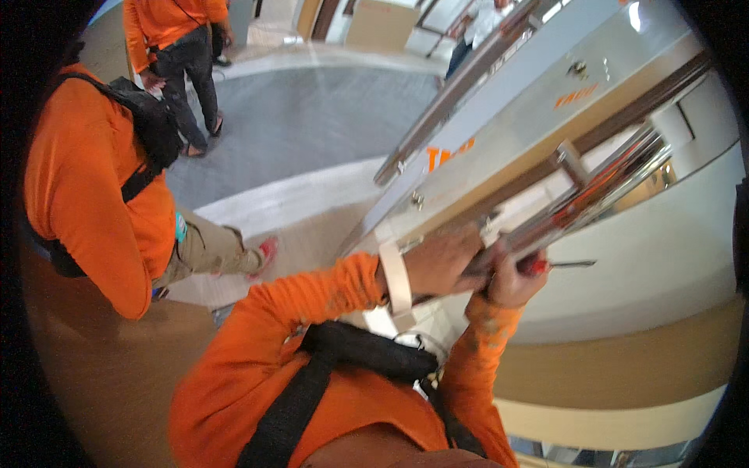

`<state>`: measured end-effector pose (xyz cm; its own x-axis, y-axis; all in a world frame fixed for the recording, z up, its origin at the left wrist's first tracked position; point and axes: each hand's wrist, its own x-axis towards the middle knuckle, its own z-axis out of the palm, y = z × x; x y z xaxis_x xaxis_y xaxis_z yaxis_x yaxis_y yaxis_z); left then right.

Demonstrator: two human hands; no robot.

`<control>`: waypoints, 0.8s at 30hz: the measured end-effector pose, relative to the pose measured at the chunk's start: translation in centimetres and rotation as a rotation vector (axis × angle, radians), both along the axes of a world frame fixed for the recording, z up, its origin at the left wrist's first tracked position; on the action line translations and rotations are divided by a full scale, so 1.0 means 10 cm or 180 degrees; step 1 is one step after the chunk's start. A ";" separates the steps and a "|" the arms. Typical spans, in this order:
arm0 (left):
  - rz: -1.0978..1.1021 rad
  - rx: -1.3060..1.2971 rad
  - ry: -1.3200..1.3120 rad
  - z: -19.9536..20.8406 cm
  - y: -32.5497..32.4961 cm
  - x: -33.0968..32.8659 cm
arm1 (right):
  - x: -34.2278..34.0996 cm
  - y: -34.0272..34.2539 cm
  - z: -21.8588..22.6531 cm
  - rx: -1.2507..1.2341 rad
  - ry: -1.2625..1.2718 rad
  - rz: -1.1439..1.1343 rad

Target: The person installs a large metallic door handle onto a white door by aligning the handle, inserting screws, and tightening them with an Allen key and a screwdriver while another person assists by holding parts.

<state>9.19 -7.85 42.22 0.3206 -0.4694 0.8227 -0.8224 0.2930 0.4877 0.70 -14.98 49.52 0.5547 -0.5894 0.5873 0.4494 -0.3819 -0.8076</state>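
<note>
If the right hand's [515, 279] grip loosens, the screwdriver [537, 267] may slip and scratch the polished tube [612, 178]. That hand curls around the red handle beside the tube, which extends far right along the pale panel [515, 140]. The left hand [443, 264] reaches rightward; its finger closure cannot be determined.

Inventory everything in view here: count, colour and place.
Screwdriver: 1, red handle, right of centre
Chrome bar: 1, silver, right of centre
Panel: at least 1, pale grey, upper right
Lettering: 2 patches, orange, upper right
Floor patch: 1, grey, upper middle
Board: 1, tan, top
Co-workers: at least 2, orange tops, upper left
Person: 1, white top, upper edge
Straps: at least 2, black, lower middle
Wristband: 1, white, left wrist
Sleeves: 2, orange, lower middle
Left hand: 1, at the chrome bar, grip unclear
Right hand: 1, round the screwdriver
</note>
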 end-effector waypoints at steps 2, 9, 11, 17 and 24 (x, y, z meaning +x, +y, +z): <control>-0.0407 0.0320 0.0826 0.10 0.19 0.02 | 0.00 -0.20 -0.11 -0.0071 -0.0153 -0.0236; 0.0186 -0.0069 0.3216 -0.64 0.57 0.95 | 0.07 -0.45 0.37 -0.0148 -0.1348 -0.0989; 0.0099 0.0418 0.4073 -1.05 0.56 0.97 | 0.22 -0.59 0.39 -0.0179 -0.1643 -0.1035; 0.1435 0.0693 0.2223 -1.50 0.41 1.06 | 0.71 -0.85 0.34 -0.0119 -0.2004 -0.1793; 0.1074 0.0717 0.1352 -1.43 0.09 1.15 | 0.95 -0.69 0.24 -0.0089 -0.2018 -0.1682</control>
<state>20.66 -6.95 27.94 0.7625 -0.4326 0.4811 -0.5710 -0.1002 0.8148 10.17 -21.86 51.94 -0.2333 -0.6601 0.7140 0.5720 -0.6870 -0.4482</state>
